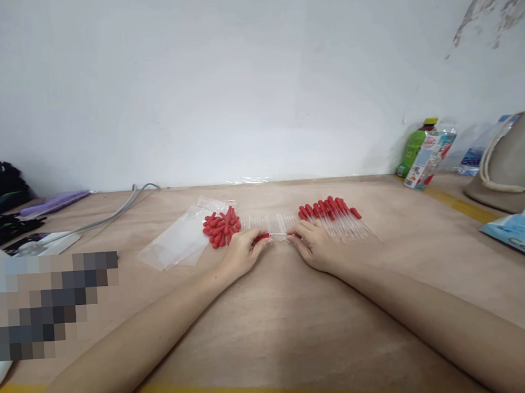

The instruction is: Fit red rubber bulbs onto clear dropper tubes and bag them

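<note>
The left hand pinches a red dropper bulb; the right hand grips the clear tube meeting it. Loose bulbs lie just beyond the left hand, bare tubes beyond both, bulb-topped droppers beyond the right.

The wooden tabletop is carrying red bulbs, clear tubes, red-topped droppers, plastic bags, a grey cable and bottles.
</note>
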`<state>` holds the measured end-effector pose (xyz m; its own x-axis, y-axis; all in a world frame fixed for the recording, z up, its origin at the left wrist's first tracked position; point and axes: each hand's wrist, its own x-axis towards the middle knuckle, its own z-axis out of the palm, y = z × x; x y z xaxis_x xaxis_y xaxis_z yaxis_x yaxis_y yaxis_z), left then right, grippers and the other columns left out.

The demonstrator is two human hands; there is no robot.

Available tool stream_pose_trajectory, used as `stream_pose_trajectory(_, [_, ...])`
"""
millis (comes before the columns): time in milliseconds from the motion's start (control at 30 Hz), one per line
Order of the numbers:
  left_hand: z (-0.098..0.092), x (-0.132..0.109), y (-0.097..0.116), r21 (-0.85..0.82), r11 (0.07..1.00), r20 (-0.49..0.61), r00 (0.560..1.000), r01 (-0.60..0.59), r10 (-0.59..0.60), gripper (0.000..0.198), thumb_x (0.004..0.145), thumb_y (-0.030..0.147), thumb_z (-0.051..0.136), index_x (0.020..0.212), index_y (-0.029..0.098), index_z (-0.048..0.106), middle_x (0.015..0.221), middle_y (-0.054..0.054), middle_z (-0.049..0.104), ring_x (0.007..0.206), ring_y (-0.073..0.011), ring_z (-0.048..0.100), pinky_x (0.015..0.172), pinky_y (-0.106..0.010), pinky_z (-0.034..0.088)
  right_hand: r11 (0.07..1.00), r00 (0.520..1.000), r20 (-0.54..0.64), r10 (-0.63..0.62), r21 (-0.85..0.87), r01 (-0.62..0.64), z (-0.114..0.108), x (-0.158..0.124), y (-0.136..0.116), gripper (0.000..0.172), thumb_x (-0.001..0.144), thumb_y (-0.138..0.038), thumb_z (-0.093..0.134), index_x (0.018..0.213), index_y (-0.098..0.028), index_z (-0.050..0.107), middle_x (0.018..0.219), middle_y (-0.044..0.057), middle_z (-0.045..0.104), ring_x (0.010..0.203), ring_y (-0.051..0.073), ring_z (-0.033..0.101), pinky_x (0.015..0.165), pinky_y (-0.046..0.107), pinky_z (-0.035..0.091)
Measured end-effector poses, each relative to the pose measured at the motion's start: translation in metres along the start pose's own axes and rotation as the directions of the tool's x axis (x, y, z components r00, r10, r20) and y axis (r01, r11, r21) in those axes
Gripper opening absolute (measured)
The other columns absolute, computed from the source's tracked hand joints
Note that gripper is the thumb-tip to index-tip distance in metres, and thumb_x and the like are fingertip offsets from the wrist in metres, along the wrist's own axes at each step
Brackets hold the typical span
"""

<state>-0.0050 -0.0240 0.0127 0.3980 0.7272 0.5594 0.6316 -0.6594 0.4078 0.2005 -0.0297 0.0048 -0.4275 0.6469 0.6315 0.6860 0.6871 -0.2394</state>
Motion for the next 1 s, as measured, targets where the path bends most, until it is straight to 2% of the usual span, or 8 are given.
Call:
stream_pose_trajectory(267, [0.003,-0.002,-0.006,-0.109,0.994,-0.021,0.999,-0.027,0.025,0.017,0.082,0.031,0.054,0.083,0.017,0.063,0.067,0.002,0.063,0.056,-0.0096,0.054,0.054,-0.02,0.041,0.992,0.998,0.059,-0.026,0.127,0.018,0.001,0.0,0.007,0.017,0.088,-0.024,0.042,0.086,-0.018,0.058,0.077,0.003,0.06,0.076,0.015,0.051,0.069,0.028,0.033])
stream_pose_trajectory(400, [0.003,-0.003,-0.007,-0.116,0.992,-0.01,0.998,-0.06,0.059,0.016,0.081,0.03,0.056,0.085,0.017,0.064,0.072,0.0,0.066,0.059,-0.0109,0.057,0.057,-0.021,0.044,0.992,0.995,0.097,-0.02,0.124,0.008,-0.003,0.0,0.006,0.017,0.088,-0.023,0.043,0.087,-0.019,0.059,0.079,0.002,0.063,0.075,0.014,0.052,0.072,0.03,0.03])
stream_pose_trajectory(500, [0.002,-0.004,-0.006,-0.1,0.992,0.028,0.997,-0.072,0.075,0.016,0.081,0.031,0.056,0.084,0.018,0.065,0.074,0.0,0.067,0.062,-0.0117,0.059,0.059,-0.022,0.044,0.996,0.992,0.121,-0.045,0.088,0.035,-0.005,-0.001,0.007,0.018,0.088,-0.025,0.043,0.086,-0.02,0.06,0.079,0.001,0.063,0.071,0.013,0.052,0.073,0.03,0.028])
stream_pose_trajectory(667, [0.0,-0.005,-0.002,-0.048,0.997,0.085,0.994,-0.066,0.07,0.016,0.083,0.03,0.054,0.085,0.019,0.065,0.075,0.0,0.067,0.064,-0.0121,0.059,0.06,-0.022,0.044,0.991,0.99,0.098,-0.098,-0.087,0.106,-0.007,-0.003,0.009,0.021,0.088,-0.026,0.041,0.084,-0.02,0.062,0.077,0.001,0.063,0.065,0.012,0.049,0.071,0.031,0.024])
stream_pose_trajectory(800, [0.0,-0.005,-0.001,-0.004,0.996,0.105,0.99,-0.092,0.092,0.016,0.082,0.031,0.055,0.085,0.019,0.065,0.077,-0.001,0.068,0.066,-0.0123,0.06,0.061,-0.022,0.043,0.965,0.981,0.11,-0.159,-0.192,0.178,-0.009,-0.003,0.007,0.023,0.086,-0.02,0.04,0.083,-0.02,0.063,0.073,0.002,0.061,0.063,0.012,0.046,0.07,0.031,0.022])
stream_pose_trajectory(900, [0.0,-0.006,-0.001,0.001,0.994,0.114,0.988,-0.109,0.108,0.015,0.082,0.03,0.055,0.084,0.019,0.065,0.076,-0.001,0.067,0.066,-0.0121,0.06,0.061,-0.021,0.043,0.955,0.976,0.118,-0.181,-0.215,0.203,-0.011,-0.002,0.007,0.024,0.085,-0.018,0.04,0.082,-0.02,0.063,0.071,0.002,0.061,0.062,0.012,0.045,0.069,0.031,0.021])
stream_pose_trajectory(1000, [0.0,-0.006,0.0,0.0,0.994,0.126,0.986,-0.107,0.106,0.015,0.082,0.03,0.054,0.084,0.019,0.065,0.076,0.0,0.067,0.067,-0.0119,0.06,0.062,-0.021,0.043,0.973,0.982,0.117,-0.148,-0.162,0.166,-0.009,-0.002,0.009,0.022,0.087,-0.023,0.041,0.082,-0.02,0.063,0.074,0.001,0.063,0.062,0.011,0.047,0.07,0.031,0.021])
